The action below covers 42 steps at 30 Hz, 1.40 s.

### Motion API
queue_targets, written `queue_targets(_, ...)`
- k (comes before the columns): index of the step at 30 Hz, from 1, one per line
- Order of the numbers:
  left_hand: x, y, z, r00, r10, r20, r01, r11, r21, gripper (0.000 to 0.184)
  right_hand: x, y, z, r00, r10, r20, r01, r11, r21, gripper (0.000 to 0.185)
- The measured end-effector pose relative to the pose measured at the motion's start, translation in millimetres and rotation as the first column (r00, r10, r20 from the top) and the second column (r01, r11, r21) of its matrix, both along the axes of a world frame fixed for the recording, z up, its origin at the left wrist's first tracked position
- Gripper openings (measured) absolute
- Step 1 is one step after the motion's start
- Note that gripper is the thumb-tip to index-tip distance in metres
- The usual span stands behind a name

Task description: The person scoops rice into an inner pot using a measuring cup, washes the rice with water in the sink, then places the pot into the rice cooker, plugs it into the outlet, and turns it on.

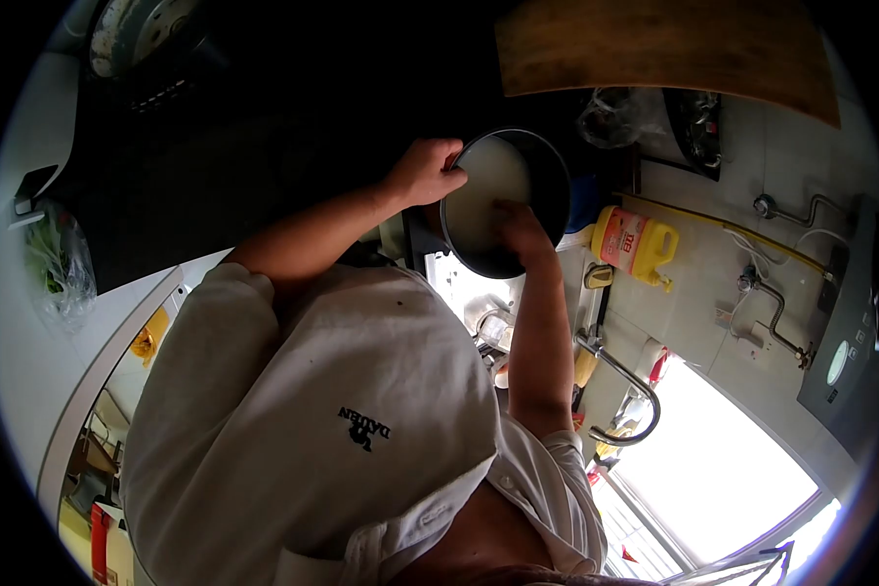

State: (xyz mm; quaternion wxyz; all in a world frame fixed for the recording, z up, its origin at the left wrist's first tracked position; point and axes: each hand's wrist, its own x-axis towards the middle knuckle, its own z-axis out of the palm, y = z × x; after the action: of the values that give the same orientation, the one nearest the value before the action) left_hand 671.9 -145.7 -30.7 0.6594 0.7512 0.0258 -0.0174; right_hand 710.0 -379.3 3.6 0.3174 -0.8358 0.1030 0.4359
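A dark, round cooking pot (549, 176) is tilted toward the camera, with cloudy whitish liquid (493, 176) inside. My left hand (426, 176) grips its rim on the left, thumb over the edge and fingers closed. Into the pot from the lower right reaches my right hand (523, 234), with its fingers in or at the liquid. Those fingertips are dark and partly hidden, so I cannot make out whether they hold anything. Just below the pot is the sink area, where a clear container (496, 330) stands.
A yellow jug (635, 244) with a red label stands right of the pot, near a curved metal faucet (640, 400). A wooden board (664, 49) is at upper right. Bagged greens (54, 259) lie at far left. A bright window (713, 449) is at lower right.
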Motion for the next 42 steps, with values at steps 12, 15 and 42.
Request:
queue_targets(12, 1, 0, -2, 1.0, -0.001, 0.023, 0.001, 1.0, 0.006, 0.018, -6, 44, -6, 0.967, 0.249, 0.06, -0.251, 0.968, 0.014, 0.056)
queue_targets(15, 0, -2, -4, 0.999, 0.01, 0.039, -0.009, 1.0, -0.024, 0.016, -4, 57, 4, 0.978, 0.208, -0.02, -0.208, 0.978, 0.027, 0.058)
queue_targets(42, 0, -1, -2, 1.0, -0.005, -0.003, 0.004, 0.999, -0.034, 0.018, 40, 29, -16, 0.95, 0.296, 0.096, -0.292, 0.955, -0.052, 0.057)
